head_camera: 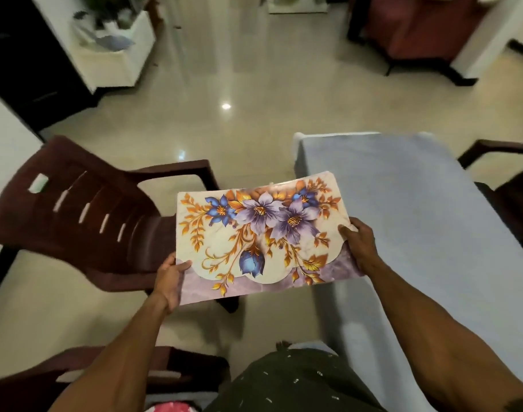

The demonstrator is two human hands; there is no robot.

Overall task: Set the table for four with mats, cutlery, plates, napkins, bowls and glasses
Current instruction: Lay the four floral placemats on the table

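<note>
STEP: mats, 1 of 4 judged | ITEM: floral mat point(260, 233) held off the counter's point(403, 203) near-left edge, above the floor | FINGERS: your left hand point(169, 278) and right hand point(359, 243) pinch its side edges | COUNTER: bare blue cloth | NEXT: carry it right, lay flat at a seat

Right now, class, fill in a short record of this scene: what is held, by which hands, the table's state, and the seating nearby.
Held item: floral place mat, carried in the air, partly over the table's near corner
Left hand: grips the mat's near left corner
Right hand: grips its right edge
Table: blue cloth, nothing laid in view
Seating: brown plastic chair left of table
</note>
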